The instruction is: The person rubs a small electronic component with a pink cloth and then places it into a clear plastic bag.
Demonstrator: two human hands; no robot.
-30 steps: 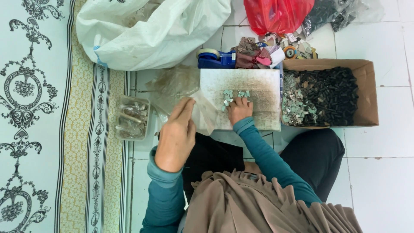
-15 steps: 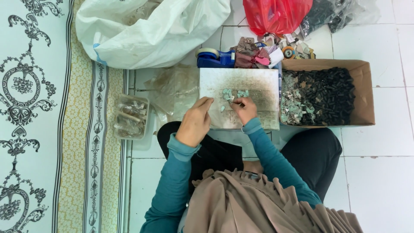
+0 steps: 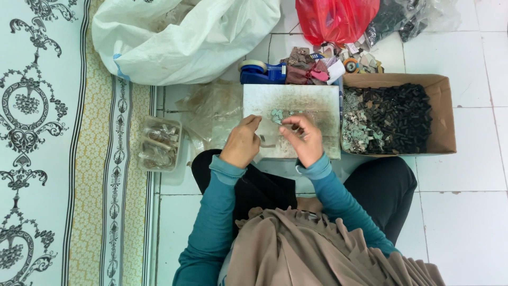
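my left hand (image 3: 241, 142) and right hand (image 3: 304, 139) pinch clear little bag (image 3: 275, 132) over board (image 3: 317, 100); few green bits (image 3: 277, 114) just past fingers; big pile waits in box (image 3: 442, 114) right of grip

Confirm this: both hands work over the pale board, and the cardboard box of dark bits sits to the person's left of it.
Not quite. Both hands, left and right, are over the pale board, but the cardboard box of dark bits sits to the person's right of it, as the head view shows.
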